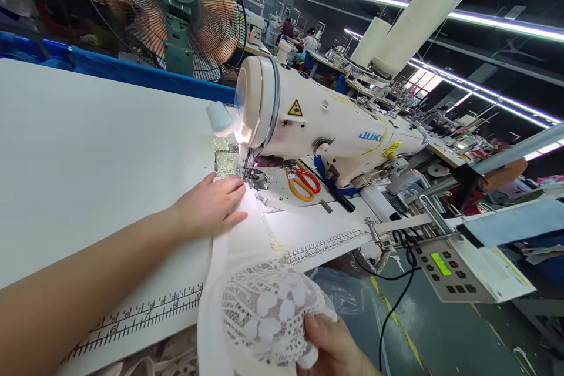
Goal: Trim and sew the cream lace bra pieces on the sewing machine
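Note:
My left hand [212, 205] lies flat on a white strip of fabric just in front of the sewing machine's needle area, its fingers stretched out. The white sewing machine [304, 111] stands beyond it with its lamp shining on the cloth. At the front edge of the table, my right hand [330, 343] pinches the edge of a white lace piece [268, 305] between thumb and fingers. The lace joins the white fabric [240, 241] that runs up under my left hand to the presser foot. Part of my right hand is hidden below the frame and behind the lace.
Scissors [302, 182] with red and orange handles lie on the machine bed. A control box [449, 267] with a green display is at the right. A large fan [176, 17] stands behind the white table [110, 147]. Thread cones [414, 26] rise above the machine.

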Motion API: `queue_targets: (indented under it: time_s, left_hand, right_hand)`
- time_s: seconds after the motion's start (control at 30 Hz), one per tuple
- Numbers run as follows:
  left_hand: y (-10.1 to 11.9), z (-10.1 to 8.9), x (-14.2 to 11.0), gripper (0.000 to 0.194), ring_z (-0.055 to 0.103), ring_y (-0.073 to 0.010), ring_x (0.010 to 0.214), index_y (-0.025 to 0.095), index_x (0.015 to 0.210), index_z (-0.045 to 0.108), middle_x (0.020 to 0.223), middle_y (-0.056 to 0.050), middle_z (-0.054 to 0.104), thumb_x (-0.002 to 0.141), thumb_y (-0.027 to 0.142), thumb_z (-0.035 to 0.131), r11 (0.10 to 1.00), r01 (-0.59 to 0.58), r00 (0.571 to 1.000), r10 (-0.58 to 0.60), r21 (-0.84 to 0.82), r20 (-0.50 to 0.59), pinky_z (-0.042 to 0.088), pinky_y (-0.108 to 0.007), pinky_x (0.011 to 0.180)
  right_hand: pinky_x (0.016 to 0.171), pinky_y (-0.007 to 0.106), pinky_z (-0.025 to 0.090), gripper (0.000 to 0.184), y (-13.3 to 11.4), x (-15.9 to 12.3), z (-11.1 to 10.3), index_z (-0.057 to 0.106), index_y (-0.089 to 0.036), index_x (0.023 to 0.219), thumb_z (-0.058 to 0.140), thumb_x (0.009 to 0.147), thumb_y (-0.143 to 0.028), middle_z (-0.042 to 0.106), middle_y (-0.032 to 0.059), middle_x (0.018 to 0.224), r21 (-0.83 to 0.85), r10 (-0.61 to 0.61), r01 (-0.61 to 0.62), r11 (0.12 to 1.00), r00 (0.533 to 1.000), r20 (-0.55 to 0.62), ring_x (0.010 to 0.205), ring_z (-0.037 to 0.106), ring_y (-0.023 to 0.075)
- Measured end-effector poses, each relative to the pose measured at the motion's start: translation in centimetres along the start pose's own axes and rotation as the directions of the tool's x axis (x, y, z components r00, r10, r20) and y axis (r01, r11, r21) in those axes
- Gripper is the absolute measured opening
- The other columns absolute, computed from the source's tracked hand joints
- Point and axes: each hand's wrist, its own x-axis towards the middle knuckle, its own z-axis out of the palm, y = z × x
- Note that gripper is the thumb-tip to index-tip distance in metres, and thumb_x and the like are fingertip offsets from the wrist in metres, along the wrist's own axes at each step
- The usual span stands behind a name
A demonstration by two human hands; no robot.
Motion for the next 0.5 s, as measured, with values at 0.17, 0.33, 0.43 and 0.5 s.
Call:
queue_targets:
  time_s: [0.17, 0.33, 0.43, 0.5]
  left_hand:
    - [-0.23, -0.05, 0.25, 0.054, 0.049, -0.0332, 0.120, 0.015, 0.118, 0.058, 0.133, -0.020, 0.052, 0.087, 0.049, 0.031, 0.999, 0.012, 0.999, -0.011, 0.036, -0.033, 0.033, -0.059, 0.103]
    - [-0.47, -0.30, 0.52, 0.048, 0.055, -0.0326, 0.107, 0.017, 0.103, 0.063, 0.118, -0.018, 0.060, 0.086, 0.051, 0.034, 0.999, -0.032, 0.996, 0.035, 0.039, -0.076, 0.038, -0.055, 0.098]
    - [-0.69, -0.57, 0.53, 0.047, 0.057, -0.0300, 0.101, 0.017, 0.098, 0.063, 0.115, -0.016, 0.061, 0.087, 0.053, 0.033, 0.998, -0.061, 0.997, 0.061, -0.010, -0.037, 0.039, -0.055, 0.097]
    - [-0.84, -0.69, 0.51, 0.047, 0.058, -0.0292, 0.100, 0.019, 0.100, 0.062, 0.116, -0.015, 0.061, 0.087, 0.053, 0.033, 0.997, -0.073, 0.997, 0.073, -0.032, -0.017, 0.037, -0.057, 0.099]
  right_hand:
    - [0.090, 0.047, 0.049, 0.071, 0.39, 0.60, -0.51, 0.060, -0.013, 0.118, 0.069, 0.066, -0.060, 0.071, 0.0160, 0.099, 0.012, -0.030, 0.031, 0.999, 0.999, -0.022, 0.102, 0.066, 0.0313]
    - [0.090, 0.047, 0.050, 0.072, 0.00, 0.77, -0.40, 0.059, -0.013, 0.118, 0.069, 0.065, -0.062, 0.071, 0.0158, 0.099, -0.007, -0.039, 0.039, 0.999, 0.999, -0.029, 0.101, 0.066, 0.0318]
    - [0.091, 0.048, 0.049, 0.073, -0.23, 0.70, -0.42, 0.058, -0.014, 0.119, 0.069, 0.065, -0.061, 0.070, 0.0155, 0.102, -0.008, -0.025, 0.025, 1.000, 1.000, -0.007, 0.104, 0.065, 0.0320]
    - [0.092, 0.048, 0.048, 0.075, -0.34, 0.64, -0.54, 0.057, -0.014, 0.121, 0.070, 0.064, -0.061, 0.070, 0.0157, 0.105, 0.002, -0.017, 0.017, 1.000, 1.000, 0.005, 0.106, 0.064, 0.0321]
